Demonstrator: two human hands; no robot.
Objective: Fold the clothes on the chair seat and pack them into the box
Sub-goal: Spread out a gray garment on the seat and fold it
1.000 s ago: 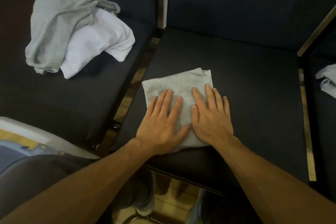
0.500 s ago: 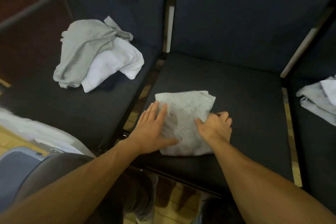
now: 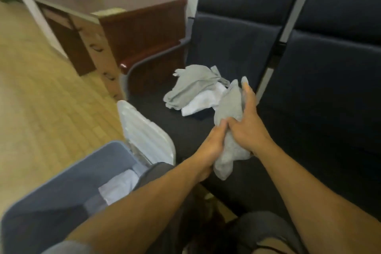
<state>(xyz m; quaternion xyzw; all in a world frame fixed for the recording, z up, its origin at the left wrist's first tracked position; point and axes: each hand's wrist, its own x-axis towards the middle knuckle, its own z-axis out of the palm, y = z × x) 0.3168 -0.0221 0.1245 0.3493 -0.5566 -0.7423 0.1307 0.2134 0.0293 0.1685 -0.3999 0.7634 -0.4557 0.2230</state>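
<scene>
Grey knit, folded small: the folded grey garment (image 3: 228, 113) is up off the seat, held in mid-air between both hands above the front part of the dark chair seat (image 3: 185, 128).

Head view, only 1 view. Left hand (image 3: 210, 146) grips the garment's lower left side, fingers curled into the cloth, thumb tip meeting the other hand's thumb. Right hand (image 3: 247, 123) lies along the garment's right side w/ fingers fairly straight & close together, running up toward the cloth's top edge, thumb pressing in on the front. Whether the right fingertips hook behind the cloth can't be told; pic is motion-blurred.

Farther back on the same seat, near its back edge, sits the unfolded pile (image 3: 195, 90): a grey piece on top of a white 1, touching, w/ something dark just under the white edge.

The grey box (image 3: 61, 173) stands on the floor at bottom left, open, approx. below the left forearm; folded white cloth (image 3: 119, 185) lies inside by its right wall. A white ribbed lid (image 3: 144, 132) leans between box & chair, tilted.

Wooden desk (image 3: 127, 20) stands at the back left beside the chairs, a yellowish pad near its front corner. A 2nd dark chair (image 3: 329, 93) adjoins on the right.
</scene>
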